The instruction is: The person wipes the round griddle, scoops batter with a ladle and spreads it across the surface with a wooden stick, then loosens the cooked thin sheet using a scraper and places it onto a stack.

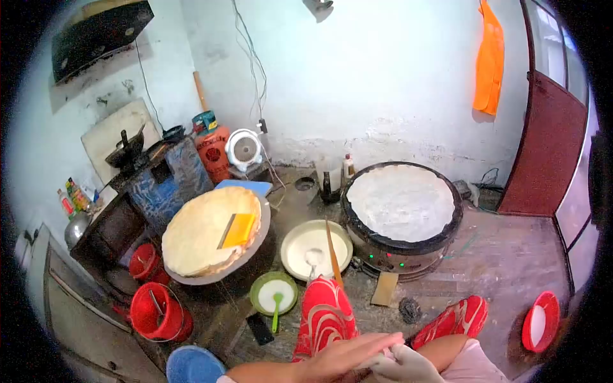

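Observation:
At the bottom centre my two hands meet in front of my knees. My left hand (341,355) is bare, with its fingers stretched out flat together. My right hand (403,366) looks pale, perhaps gloved; its fingers curl against the left hand, and whatever they hold is hidden. Beyond them, a white sheet of batter (402,198) covers the round black griddle (345,210). A basin of batter (297,249) holds a ladle (313,257) and a wooden stick (333,252). Left of it, a stack of thin pancakes (201,226) carries a yellow scraper (238,230).
A green bowl (257,295) with a green spoon (277,309) stands beside a dark phone-like slab (260,328). Red buckets (182,324) and a blue basin (193,367) are at lower left. A red basin (552,306) is at right. A fan (244,150) and gas cylinder (213,153) stand behind.

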